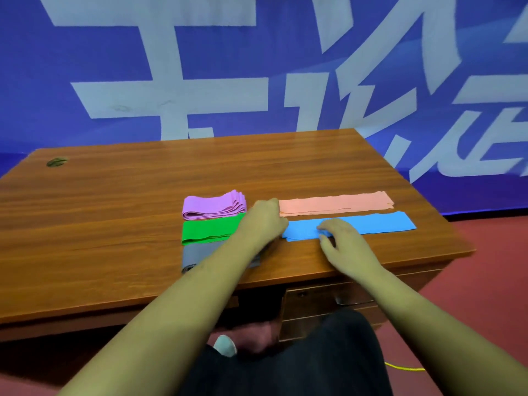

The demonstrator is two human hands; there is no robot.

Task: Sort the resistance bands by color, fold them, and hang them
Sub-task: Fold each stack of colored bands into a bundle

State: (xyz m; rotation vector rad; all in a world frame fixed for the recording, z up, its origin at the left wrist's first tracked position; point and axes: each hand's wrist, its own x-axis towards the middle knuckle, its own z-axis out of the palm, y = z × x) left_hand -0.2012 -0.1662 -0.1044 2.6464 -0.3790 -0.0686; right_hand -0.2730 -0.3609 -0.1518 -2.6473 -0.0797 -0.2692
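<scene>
Fingers (328,225) of the right hand (343,238) lie close together and slightly bent on top of the blue band (377,224), near its left end. The thumb sits apart at the band's near edge, so this looks like pressing, not pinching.

In the row closest to the front edge of the desk (114,210), a folded grey band (194,254) is partly hidden under the left forearm. One row back, a folded green band (208,231) lies left of the blue one.

The left hand (265,218) rests between them at the left ends of the long bands. Its fingers are tucked under the back of the hand, so I cannot tell whether they grip anything.

Farther back, a peach band (337,204) lies stretched out just beside the blue one, with a purple band (211,207) folded into a thick stack to its left. Behind the desk hangs a blue banner (257,52).

Sorting looks finished, since each colour lies in its own place. The step in hand appears to be folding the blue band, with the peach one to follow. The next move probably calls for holding one end down, carrying the other end over it and squaring the edges to match the short stacks on the left. Hanging has not begun, and no hook or rail is in view.
</scene>
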